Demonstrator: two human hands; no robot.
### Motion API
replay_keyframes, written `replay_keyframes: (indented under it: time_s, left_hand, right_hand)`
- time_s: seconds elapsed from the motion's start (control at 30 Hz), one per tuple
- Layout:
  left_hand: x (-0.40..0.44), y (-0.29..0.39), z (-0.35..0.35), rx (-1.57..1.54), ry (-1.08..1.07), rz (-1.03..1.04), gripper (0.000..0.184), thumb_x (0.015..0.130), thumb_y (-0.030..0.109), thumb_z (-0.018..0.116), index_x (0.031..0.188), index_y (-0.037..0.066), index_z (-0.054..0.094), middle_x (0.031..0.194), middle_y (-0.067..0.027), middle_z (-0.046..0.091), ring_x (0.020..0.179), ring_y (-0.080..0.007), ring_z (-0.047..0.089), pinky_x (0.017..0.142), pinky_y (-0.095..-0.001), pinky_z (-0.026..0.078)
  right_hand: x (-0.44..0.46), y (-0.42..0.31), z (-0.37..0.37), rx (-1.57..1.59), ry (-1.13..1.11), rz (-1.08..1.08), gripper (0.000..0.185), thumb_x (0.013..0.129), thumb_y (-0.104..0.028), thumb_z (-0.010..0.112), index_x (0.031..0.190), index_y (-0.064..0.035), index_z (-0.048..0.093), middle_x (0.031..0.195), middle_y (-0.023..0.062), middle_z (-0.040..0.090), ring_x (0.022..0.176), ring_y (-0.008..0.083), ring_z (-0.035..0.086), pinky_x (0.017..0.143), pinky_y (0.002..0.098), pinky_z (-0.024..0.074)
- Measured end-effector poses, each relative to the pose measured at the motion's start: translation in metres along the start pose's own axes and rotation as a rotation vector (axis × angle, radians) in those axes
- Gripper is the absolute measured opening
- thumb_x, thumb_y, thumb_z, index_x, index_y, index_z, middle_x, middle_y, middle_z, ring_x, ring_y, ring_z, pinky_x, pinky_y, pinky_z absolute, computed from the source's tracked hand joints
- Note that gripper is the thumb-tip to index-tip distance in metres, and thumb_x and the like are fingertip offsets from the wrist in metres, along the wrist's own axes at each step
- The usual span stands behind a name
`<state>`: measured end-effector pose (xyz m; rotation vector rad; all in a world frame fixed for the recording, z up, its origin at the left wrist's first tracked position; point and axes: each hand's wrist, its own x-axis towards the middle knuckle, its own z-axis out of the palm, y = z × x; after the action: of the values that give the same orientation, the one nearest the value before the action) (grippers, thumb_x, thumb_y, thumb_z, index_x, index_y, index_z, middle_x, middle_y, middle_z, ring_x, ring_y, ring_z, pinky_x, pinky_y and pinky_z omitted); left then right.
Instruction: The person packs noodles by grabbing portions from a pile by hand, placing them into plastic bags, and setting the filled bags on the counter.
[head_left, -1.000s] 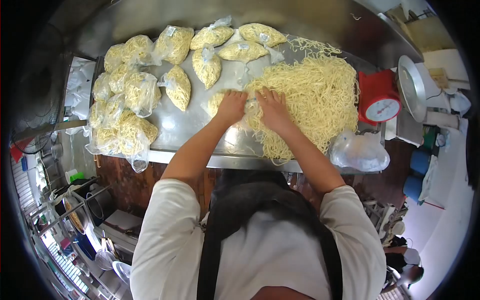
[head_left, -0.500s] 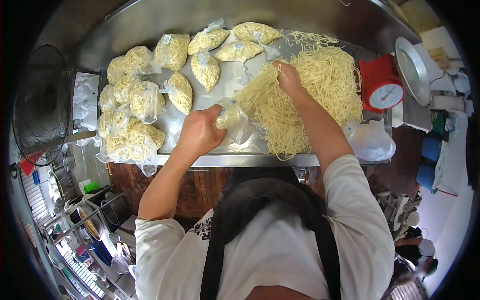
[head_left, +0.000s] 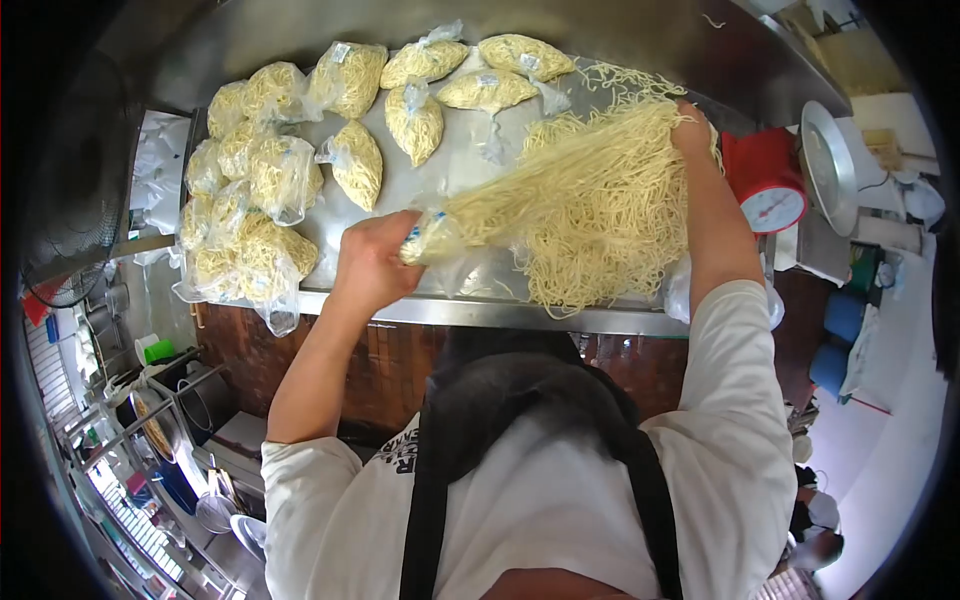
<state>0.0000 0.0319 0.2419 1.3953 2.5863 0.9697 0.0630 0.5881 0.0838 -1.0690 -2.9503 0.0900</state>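
My left hand [head_left: 378, 262] is closed on a clear plastic bag [head_left: 432, 240] near the table's front edge, with noodles in the bag's mouth. Long noodle strands [head_left: 560, 175] stretch from that bag up to the right, over the loose noodle heap [head_left: 600, 250]. At their far end my right hand [head_left: 690, 130] grips the strands beside the red scale; its fingertips are partly covered by noodles. Filled bags of noodles [head_left: 357, 165] lie behind and to the left of my left hand.
Several more noodle bags [head_left: 283, 180] are piled at the left of the metal table [head_left: 480, 315]. A red scale [head_left: 765, 180] stands at the right. Behind my right forearm is a plastic bag [head_left: 676, 292]. A fan is at far left, and a person [head_left: 818, 520] at lower right.
My right hand has moved right, drawing the noodle strands out long across the heap. The left hand has shifted slightly left with the bag. Earlier, both hands were close together at the table's middle.
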Motion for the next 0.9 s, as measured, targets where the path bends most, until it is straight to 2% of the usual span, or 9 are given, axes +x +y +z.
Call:
replay_keyframes:
  time_s: [0.1, 0.17, 0.2, 0.3, 0.47, 0.53, 0.73, 0.83, 0.9]
  left_hand:
    - [-0.021, -0.045, 0.023, 0.108, 0.036, 0.044, 0.051, 0.055, 0.005, 0.074, 0.105, 0.007, 0.064, 0.089, -0.0084, 0.066, 0.087, -0.0305, 0.063, 0.076, -0.0413, 0.05]
    - [-0.021, -0.07, 0.058, 0.239, -0.003, 0.048, 0.048, 0.059, 0.005, 0.072, 0.105, 0.008, 0.064, 0.101, -0.0104, 0.063, 0.099, -0.0317, 0.058, 0.085, -0.0446, 0.045]
    - [-0.025, -0.077, 0.075, 0.301, -0.025, 0.047, 0.046, 0.06, 0.005, 0.07, 0.106, 0.008, 0.064, 0.107, -0.0114, 0.061, 0.105, -0.0323, 0.056, 0.089, -0.0462, 0.043]
    - [-0.047, -0.082, 0.12, 0.456, 0.099, -0.107, 0.047, 0.067, 0.004, 0.066, 0.114, 0.006, 0.06, 0.117, -0.0151, 0.053, 0.111, -0.0354, 0.049, 0.093, -0.0494, 0.038]
    - [-0.082, -0.022, 0.145, 0.085, 0.278, -0.365, 0.049, 0.076, 0.005, 0.065, 0.122, 0.003, 0.051, 0.116, -0.02, 0.051, 0.107, -0.0382, 0.05, 0.09, -0.0502, 0.04]
    - [-0.092, -0.029, 0.16, 0.03, 0.237, -0.427, 0.042, 0.079, 0.006, 0.064, 0.119, 0.003, 0.051, 0.11, -0.0216, 0.054, 0.103, -0.0394, 0.052, 0.088, -0.0489, 0.042]
    - [-0.072, -0.035, 0.155, -0.324, 0.167, -0.671, 0.009, 0.093, 0.006, 0.053, 0.101, 0.002, 0.055, 0.08, -0.0195, 0.063, 0.073, -0.0381, 0.062, 0.067, -0.0451, 0.049]
    - [-0.063, 0.012, 0.147, -0.389, 0.125, -0.216, 0.013, 0.091, -0.002, 0.053, 0.102, 0.002, 0.058, 0.084, -0.0191, 0.064, 0.077, -0.0366, 0.064, 0.069, -0.0412, 0.051]
    - [-0.049, 0.032, 0.133, -0.512, 0.0, -0.127, 0.016, 0.089, -0.001, 0.057, 0.104, 0.002, 0.059, 0.085, -0.0175, 0.063, 0.077, -0.0339, 0.064, 0.069, -0.0394, 0.051]
  right_hand:
    - [0.032, 0.027, 0.023, -0.079, -0.103, -0.057, 0.035, 0.08, -0.017, 0.06, 0.115, -0.0101, 0.064, 0.107, 0.0169, 0.069, 0.097, 0.0359, 0.066, 0.083, 0.0444, 0.0527]
    - [0.112, 0.09, 0.115, -0.526, -0.482, -0.678, 0.039, 0.079, -0.021, 0.06, 0.117, -0.0123, 0.065, 0.106, 0.0158, 0.069, 0.094, 0.0351, 0.067, 0.081, 0.0434, 0.0536]
    - [0.116, 0.064, 0.098, -0.748, -0.671, -0.723, 0.044, 0.079, -0.029, 0.06, 0.122, -0.0159, 0.063, 0.106, 0.0142, 0.07, 0.093, 0.0344, 0.067, 0.081, 0.0423, 0.0542]
    - [-0.034, -0.122, -0.057, -0.326, -0.527, -0.385, 0.036, 0.084, -0.009, 0.053, 0.119, -0.007, 0.063, 0.123, 0.0191, 0.062, 0.111, 0.0343, 0.061, 0.084, 0.0463, 0.052]
    - [-0.183, -0.237, 0.018, 0.089, -0.19, -0.902, 0.047, 0.087, -0.006, 0.053, 0.133, -0.015, 0.057, 0.136, 0.0215, 0.049, 0.131, 0.0372, 0.043, 0.115, 0.0582, 0.0225]
    - [-0.207, -0.269, 0.049, 0.062, -0.103, -1.037, 0.05, 0.085, -0.009, 0.058, 0.134, -0.0169, 0.056, 0.138, 0.0199, 0.049, 0.13, 0.0354, 0.045, 0.112, 0.0531, 0.0312]
    - [-0.182, -0.32, 0.069, 0.414, -0.729, -1.034, 0.061, 0.082, -0.012, 0.068, 0.139, -0.0079, 0.047, 0.131, 0.015, 0.055, 0.107, 0.0289, 0.062, 0.082, 0.0377, 0.0519]
    - [-0.201, -0.329, 0.04, 1.469, -1.063, -0.297, 0.06, 0.087, -0.014, 0.066, 0.141, -0.0042, 0.042, 0.127, 0.0146, 0.056, 0.101, 0.0233, 0.062, 0.082, 0.0377, 0.0517]
    - [-0.207, -0.327, 0.038, 1.507, -1.088, -0.185, 0.058, 0.09, -0.014, 0.063, 0.142, -0.0046, 0.041, 0.13, 0.0162, 0.054, 0.103, 0.0202, 0.06, 0.086, 0.0354, 0.0509]
